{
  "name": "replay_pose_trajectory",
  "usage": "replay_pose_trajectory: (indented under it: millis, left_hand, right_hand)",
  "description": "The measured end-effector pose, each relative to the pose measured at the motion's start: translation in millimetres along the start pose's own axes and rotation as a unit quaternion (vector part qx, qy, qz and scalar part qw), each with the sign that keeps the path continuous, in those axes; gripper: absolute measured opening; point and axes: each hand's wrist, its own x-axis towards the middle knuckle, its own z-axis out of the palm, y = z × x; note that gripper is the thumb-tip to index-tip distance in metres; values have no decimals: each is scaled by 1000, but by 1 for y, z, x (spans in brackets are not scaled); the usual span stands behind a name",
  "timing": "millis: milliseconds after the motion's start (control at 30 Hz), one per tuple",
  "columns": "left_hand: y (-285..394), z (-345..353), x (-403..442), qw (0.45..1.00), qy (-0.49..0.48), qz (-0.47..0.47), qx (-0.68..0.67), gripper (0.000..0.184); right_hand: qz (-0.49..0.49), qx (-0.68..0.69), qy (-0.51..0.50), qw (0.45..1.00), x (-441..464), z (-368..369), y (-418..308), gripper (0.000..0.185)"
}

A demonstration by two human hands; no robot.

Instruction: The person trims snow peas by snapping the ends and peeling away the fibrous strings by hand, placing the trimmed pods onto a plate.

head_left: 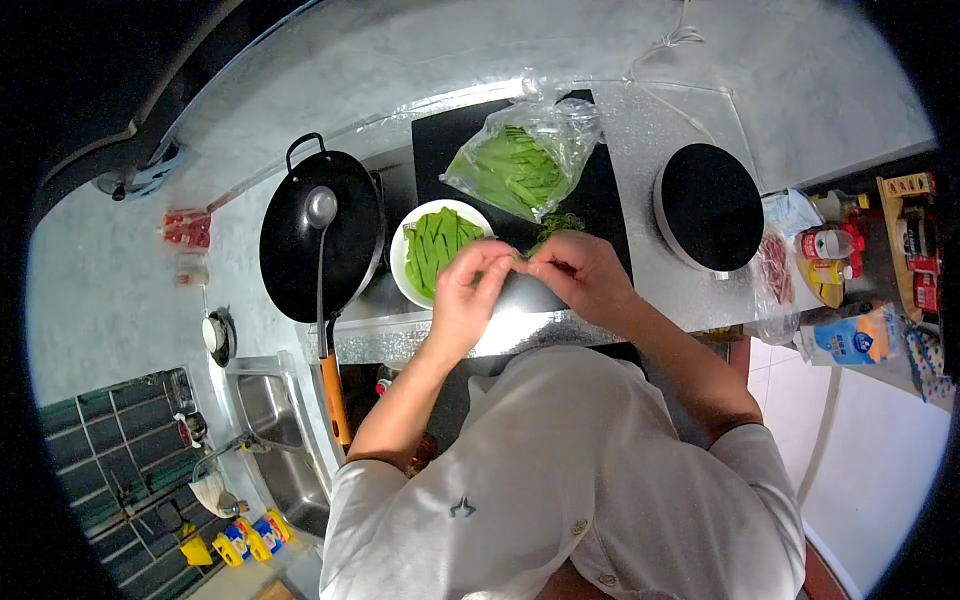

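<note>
Cloth of a soft, pale weave is seen nearest, in a creased shirt (540, 450) fastened with round buttons and marked by a small dark emblem. Beyond it, both bare forearms are reached over the edge of a bench (645, 180) surfaced in silvery, crinkled, foil-like material by which light is scattered in bright specks. The left hand (470, 285) and the right hand (580, 275) are brought almost together just above the near part of the bench, thumb and forefinger pressed together on each; between them a small green piece (518, 256) is pinched, mostly hidden by the fingers, so that its full shape cannot be told. Just beside the left hand, a round white plate (399, 265) with a smooth rim is heaped with flat, long green pods (436, 250), laid roughly lengthwise and overlapping. Past the right hand, a loose pile of thin, curled green scraps (562, 221) is left on a flat black panel (437, 150). Farther on the same panel, a clear, wrinkled plastic bag (578, 125) is filled with more green pods (522, 170). To the left, a deep, dark wok (288, 240) with a looped handle is crossed by a long metal ladle (320, 205), its bowl rounded and shiny. To the right, a disc-shaped appliance (708, 207) is topped in plain black and edged in grey. Behind everything, a mottled grey wall (450, 50) is crossed by a thin white cable (680, 38).
</note>
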Motion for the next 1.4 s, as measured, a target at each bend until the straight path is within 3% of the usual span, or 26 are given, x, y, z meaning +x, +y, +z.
replay_pose_trajectory:
  millis: [33, 67, 133, 200, 233, 333, 400, 500, 533, 600, 667, 733, 867, 967, 1033, 1167, 1267, 1333, 1400]
  left_hand:
    - [3, 3, 1, 978, 26, -94, -182, 11]
    - [4, 4, 1, 914, 52, -185, -356, 11]
    - [-5, 0, 4, 932, 53, -208, -292, 16]
    - [-12, -4, 6, 860, 119, -226, -441, 17]
    - [-13, -7, 6, 847, 133, -251, -450, 17]
    - [-31, -12, 4, 854, 126, -247, -440, 17]
    - [-35, -17, 1, 858, 137, -264, -419, 15]
    - [-50, -23, -5, 940, 161, -228, -196, 8]
    - [-56, -26, -8, 940, 160, -228, -197, 8]
    - [-62, -32, -10, 979, 159, -129, -8, 7]
    - [-62, -33, -11, 978, 174, -113, 20, 8]
    - [-62, -34, -12, 976, 158, -46, 141, 9]
    - [-68, -27, -9, 970, 150, -25, 188, 9]
    - [-78, -23, -10, 964, 127, -54, 227, 10]
    - [-79, -23, -10, 941, 71, -15, 332, 13]
    - [-74, -23, -16, 932, 34, 10, 361, 15]
    - [-68, -21, -20, 935, 52, 3, 352, 14]
    - [-64, -22, -22, 935, 59, 5, 349, 14]
    - [-61, -23, -26, 939, 73, 20, 336, 14]
  right_hand:
    - [6, -15, -2, 1000, 0, 1, 1, 14]
    - [6, -14, -4, 1000, -2, 2, 6, 14]
    - [-84, -165, 3, 983, -8, 0, 23, 14]
    - [-64, -187, -7, 980, -14, -4, 33, 11]
    - [-39, -212, -11, 976, -17, -7, 38, 10]
    - [-53, -316, 31, 947, -15, -7, 67, 13]
    - [-31, -342, 24, 939, -12, -6, 75, 13]
    - [6, -390, 6, 921, -9, -12, 81, 11]
    - [14, -408, -8, 913, -7, -13, 82, 10]
    - [-18, -402, 10, 915, -7, -15, 92, 8]
    - [-47, -397, 26, 916, -11, -18, 98, 7]
    - [-57, -414, 18, 908, -13, -22, 97, 5]
    - [-36, -446, -28, 894, -7, -32, 86, 7]
    - [49, -485, -51, 872, 2, -31, 76, 11]
    - [-27, -376, 55, 925, 9, -29, 78, 13]
    - [-9, -354, 29, 935, 41, -20, 90, 12]
    - [-84, -398, 60, 912, 69, -5, 110, 11]
    - [-85, -483, -19, 871, 83, 0, 104, 12]
    - [-99, -499, -17, 861, 92, 4, 113, 13]
